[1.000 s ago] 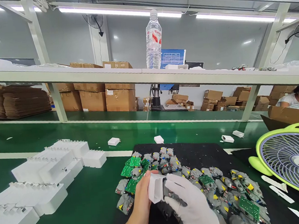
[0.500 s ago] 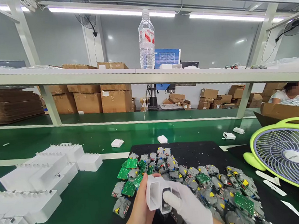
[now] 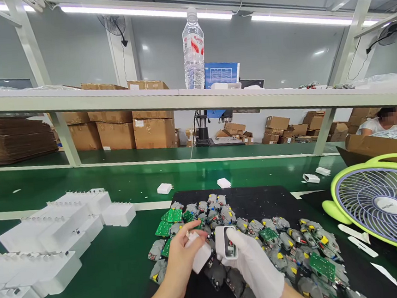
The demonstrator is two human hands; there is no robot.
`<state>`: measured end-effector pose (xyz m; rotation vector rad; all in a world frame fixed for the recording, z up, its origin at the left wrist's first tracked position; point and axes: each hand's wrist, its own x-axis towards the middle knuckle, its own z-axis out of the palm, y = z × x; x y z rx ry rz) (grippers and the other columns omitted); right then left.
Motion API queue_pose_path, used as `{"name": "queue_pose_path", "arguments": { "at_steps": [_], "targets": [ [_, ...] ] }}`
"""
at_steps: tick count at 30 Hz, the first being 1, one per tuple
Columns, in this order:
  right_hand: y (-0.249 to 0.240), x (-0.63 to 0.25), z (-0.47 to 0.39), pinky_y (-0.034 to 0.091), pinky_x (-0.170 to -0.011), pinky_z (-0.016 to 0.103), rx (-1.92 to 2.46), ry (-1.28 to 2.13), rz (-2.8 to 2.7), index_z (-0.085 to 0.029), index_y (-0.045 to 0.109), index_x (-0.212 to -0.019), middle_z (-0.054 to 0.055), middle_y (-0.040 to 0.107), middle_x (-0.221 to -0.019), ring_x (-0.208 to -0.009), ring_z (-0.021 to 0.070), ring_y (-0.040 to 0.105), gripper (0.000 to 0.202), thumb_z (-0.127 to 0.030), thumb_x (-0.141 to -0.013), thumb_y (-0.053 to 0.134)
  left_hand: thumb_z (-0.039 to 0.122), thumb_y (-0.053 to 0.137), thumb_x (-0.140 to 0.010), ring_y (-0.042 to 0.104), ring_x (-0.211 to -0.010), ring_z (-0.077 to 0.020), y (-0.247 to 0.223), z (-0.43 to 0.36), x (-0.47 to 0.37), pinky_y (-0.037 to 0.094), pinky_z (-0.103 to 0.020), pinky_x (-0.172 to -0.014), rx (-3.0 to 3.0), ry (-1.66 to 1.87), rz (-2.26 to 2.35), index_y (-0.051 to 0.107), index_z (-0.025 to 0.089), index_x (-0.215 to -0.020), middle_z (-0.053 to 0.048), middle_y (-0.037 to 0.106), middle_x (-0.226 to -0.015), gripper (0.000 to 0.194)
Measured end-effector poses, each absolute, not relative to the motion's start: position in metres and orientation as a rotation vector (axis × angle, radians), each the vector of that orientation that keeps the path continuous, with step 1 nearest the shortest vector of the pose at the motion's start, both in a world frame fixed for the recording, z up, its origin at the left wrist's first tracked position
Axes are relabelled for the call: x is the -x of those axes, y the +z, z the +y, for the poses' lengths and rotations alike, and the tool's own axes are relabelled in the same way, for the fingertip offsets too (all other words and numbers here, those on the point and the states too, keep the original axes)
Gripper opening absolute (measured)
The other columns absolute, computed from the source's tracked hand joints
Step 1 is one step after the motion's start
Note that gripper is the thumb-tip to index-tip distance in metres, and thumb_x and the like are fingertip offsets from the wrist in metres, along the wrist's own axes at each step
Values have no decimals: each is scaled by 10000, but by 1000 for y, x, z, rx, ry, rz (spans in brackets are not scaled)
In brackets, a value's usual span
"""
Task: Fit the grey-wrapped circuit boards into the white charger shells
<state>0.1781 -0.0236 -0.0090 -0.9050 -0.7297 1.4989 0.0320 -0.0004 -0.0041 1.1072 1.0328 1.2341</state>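
Observation:
My left hand (image 3: 178,259), bare, is closed on a white charger casing (image 3: 201,258), its fingers and thumb at the casing's upper end. Close beside it, my right hand (image 3: 255,267) in a white glove grips a second charger casing (image 3: 221,243). That casing's open end faces me and shows electronic parts inside, with my right thumb at the opening. The two casings are apart. Below and around both hands, many grey and green circuit board assemblies (image 3: 270,235) with yellow parts lie on a black mat (image 3: 258,199).
White casings stand in stacked rows (image 3: 59,226) at left. Several loose casings (image 3: 165,188) lie on the green strip behind the mat. A green-rimmed fan (image 3: 386,206) and white strips (image 3: 363,247) are at right. A shelf (image 3: 138,96) carries a bottle (image 3: 194,52). Another person sits far right.
My hands have drawn the two casings apart, and my left hand has turned its casing so the opening no longer shows. Loose casings on the green strip have shifted right.

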Motion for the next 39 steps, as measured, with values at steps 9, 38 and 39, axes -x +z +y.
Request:
{"name": "queue_pose_path", "arguments": {
  "at_steps": [9, 38, 39],
  "targets": [
    [-10, -185, -20, 436, -602, 266, 988, 1251, -1042, -102, 676, -715, 62, 633, -702, -624, 147, 533, 495, -565, -550, 737, 157, 706, -571, 489, -1149, -248, 17, -13, -23, 489, -265, -749, -1999, 991, 1007, 483, 347, -1260, -40, 468, -1325, 748],
    [13, -177, -41, 494, -883, 400, 960, 1229, -1084, -172, 588, -1116, 107, 656, -1073, -982, 254, 621, 526, -456, -685, 692, 306, 762, -616, 586, -1001, -254, 3, -19, -34, 478, -272, -775, -1496, 1308, 895, 670, 223, -995, -67, 664, -1067, 399],
    [10, -179, -42, 497, -876, 405, 991, 1118, -1155, -185, 575, -1142, 109, 638, -1104, -995, 252, 613, 503, -434, -715, 671, 305, 763, -615, 585, -1001, -258, 2, -19, -34, 479, -277, -778, -1492, 1314, 906, 670, 218, -993, -72, 661, -1067, 399]
  ]
}}
